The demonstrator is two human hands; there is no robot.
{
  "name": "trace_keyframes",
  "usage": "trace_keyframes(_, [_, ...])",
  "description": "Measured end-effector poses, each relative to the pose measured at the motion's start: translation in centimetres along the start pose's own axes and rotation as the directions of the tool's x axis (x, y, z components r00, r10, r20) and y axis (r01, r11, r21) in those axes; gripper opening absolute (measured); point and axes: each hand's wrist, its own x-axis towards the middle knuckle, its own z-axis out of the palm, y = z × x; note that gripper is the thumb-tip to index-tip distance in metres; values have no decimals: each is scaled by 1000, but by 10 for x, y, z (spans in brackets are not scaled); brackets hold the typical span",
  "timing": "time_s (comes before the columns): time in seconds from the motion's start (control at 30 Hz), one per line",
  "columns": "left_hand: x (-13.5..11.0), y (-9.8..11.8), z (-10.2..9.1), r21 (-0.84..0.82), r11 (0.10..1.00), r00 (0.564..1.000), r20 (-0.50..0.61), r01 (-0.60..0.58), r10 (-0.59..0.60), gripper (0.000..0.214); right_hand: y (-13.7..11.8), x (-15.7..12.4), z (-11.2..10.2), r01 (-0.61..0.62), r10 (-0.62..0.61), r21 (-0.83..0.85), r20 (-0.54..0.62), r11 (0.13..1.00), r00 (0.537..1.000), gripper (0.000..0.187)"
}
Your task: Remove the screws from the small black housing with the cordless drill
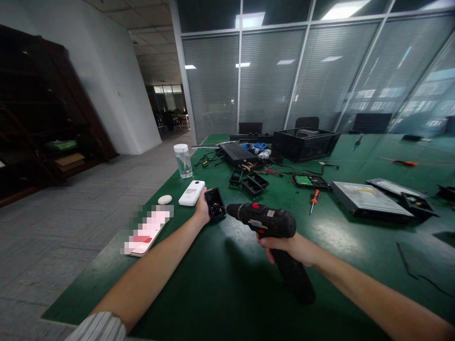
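My right hand [280, 246] is wrapped round the grip of a black cordless drill [265, 220] with red buttons. The drill's chuck points left, close to a small black box [215, 204]. My left hand [202, 207] holds that box tilted, its hollow side facing the drill. Small brass-coloured pieces, likely screws, show inside the box. Whether the bit touches them I cannot tell. Beyond lie similar black boxes [253, 183] in a cluster. An orange-handled screwdriver [314, 199] rests right of the drill.
A white device [192, 193], a white oval case [165, 200], a blurred-out phone-like item [149, 232] and a clear jar [183, 162] stand along the left edge. A black computer case [304, 143], cables and a metal drive [371, 200] occupy the back and right of the green table [199, 293].
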Motion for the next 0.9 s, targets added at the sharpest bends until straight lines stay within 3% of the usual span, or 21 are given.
trace_keyframes(0.63, [5, -2, -3, -12, 1000, 1000, 25, -7, 7, 35, 7, 4, -2, 12, -12, -33, 4, 999, 1000, 15])
trace_keyframes(0.9, [0, 2, 7, -14, 999, 999, -39, -38, 37, 38, -2, -1, -8, 11, -11, 8, 8, 1000, 1000, 21])
